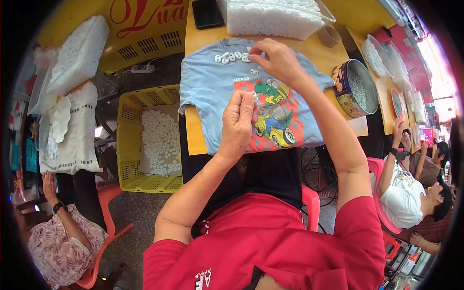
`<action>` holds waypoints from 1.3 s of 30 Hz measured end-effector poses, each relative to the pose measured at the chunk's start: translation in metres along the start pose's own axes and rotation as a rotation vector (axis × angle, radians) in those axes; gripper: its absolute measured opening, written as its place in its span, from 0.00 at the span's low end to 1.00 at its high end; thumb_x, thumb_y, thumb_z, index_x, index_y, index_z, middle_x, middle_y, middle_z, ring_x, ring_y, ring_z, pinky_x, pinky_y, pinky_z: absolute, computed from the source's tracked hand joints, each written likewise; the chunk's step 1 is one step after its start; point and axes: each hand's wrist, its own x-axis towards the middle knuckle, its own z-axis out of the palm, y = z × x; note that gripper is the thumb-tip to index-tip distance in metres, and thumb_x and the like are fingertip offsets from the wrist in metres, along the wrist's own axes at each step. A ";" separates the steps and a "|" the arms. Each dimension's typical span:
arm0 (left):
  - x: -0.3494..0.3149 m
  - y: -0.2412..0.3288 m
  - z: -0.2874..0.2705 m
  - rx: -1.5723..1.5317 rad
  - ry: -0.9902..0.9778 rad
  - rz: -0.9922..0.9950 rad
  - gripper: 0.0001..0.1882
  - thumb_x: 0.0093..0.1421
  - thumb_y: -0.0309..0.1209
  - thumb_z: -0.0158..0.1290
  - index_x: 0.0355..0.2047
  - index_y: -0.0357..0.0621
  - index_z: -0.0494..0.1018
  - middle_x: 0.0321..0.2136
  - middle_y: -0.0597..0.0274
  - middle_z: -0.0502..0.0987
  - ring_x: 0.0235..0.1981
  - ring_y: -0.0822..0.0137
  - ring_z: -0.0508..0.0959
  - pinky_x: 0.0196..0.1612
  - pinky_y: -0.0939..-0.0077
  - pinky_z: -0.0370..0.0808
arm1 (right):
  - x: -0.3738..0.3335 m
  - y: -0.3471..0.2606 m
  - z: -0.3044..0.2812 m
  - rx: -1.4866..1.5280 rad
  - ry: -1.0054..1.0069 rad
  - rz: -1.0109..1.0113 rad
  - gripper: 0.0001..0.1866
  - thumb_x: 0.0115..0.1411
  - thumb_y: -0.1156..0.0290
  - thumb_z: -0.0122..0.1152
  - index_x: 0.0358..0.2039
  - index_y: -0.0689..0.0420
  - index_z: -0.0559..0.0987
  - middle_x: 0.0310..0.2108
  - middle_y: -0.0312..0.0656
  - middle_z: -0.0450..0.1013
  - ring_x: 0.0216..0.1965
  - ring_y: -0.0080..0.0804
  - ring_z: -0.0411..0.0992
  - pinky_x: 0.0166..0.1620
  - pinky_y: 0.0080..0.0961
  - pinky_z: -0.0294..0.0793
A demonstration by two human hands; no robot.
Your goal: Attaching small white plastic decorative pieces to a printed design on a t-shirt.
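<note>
White pieces (232, 57) lie on the blue shirt (205, 82), likely for easy reach — left grip (238, 123) pinching another, right grip (280, 60) beside them, contents impossible to tell.

1. Left hand (238, 123): thumb and fingers cover most of the small white piece (255, 96); only one end shows.
2. Right hand (271, 57): fingertips over row of white pieces (232, 57); can't tell if gripping or just touching.
3. Blue T-shirt (205, 87): part of right side hidden under right forearm (333, 123).
4. Clear tub (275, 25) and black phone (208, 14): cut off by top edge.
5. Round tin (346, 94): contents too small to identify.
6. Yellow crate (145, 185): right side hidden behind table (197, 146) and dark trousers (270, 179).
</note>
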 end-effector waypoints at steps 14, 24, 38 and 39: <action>-0.002 -0.001 0.001 0.014 0.013 0.011 0.13 0.72 0.36 0.43 0.31 0.43 0.65 0.20 0.73 0.63 0.21 0.83 0.59 0.24 0.86 0.59 | -0.017 -0.025 -0.005 0.202 -0.004 0.199 0.13 0.59 0.64 0.64 0.40 0.57 0.81 0.35 0.38 0.78 0.34 0.31 0.75 0.39 0.27 0.74; 0.001 0.003 0.002 -0.049 0.033 -0.019 0.12 0.72 0.36 0.42 0.32 0.44 0.65 0.21 0.72 0.65 0.22 0.81 0.62 0.26 0.86 0.61 | -0.064 -0.060 -0.039 1.352 -0.122 0.699 0.13 0.65 0.69 0.59 0.47 0.61 0.78 0.37 0.36 0.76 0.35 0.21 0.74 0.38 0.18 0.76; -0.001 0.014 0.002 0.050 -0.060 0.103 0.11 0.73 0.36 0.41 0.34 0.44 0.65 0.23 0.71 0.66 0.25 0.81 0.63 0.30 0.85 0.64 | -0.083 -0.077 -0.051 1.132 -0.252 0.439 0.17 0.63 0.71 0.60 0.51 0.65 0.75 0.40 0.38 0.75 0.41 0.21 0.73 0.44 0.21 0.75; -0.001 0.014 0.003 0.044 -0.066 0.104 0.11 0.73 0.35 0.41 0.34 0.44 0.65 0.23 0.71 0.66 0.25 0.81 0.63 0.30 0.86 0.63 | -0.084 -0.077 -0.047 1.140 -0.221 0.416 0.18 0.63 0.72 0.60 0.52 0.64 0.74 0.40 0.38 0.75 0.42 0.22 0.73 0.44 0.21 0.75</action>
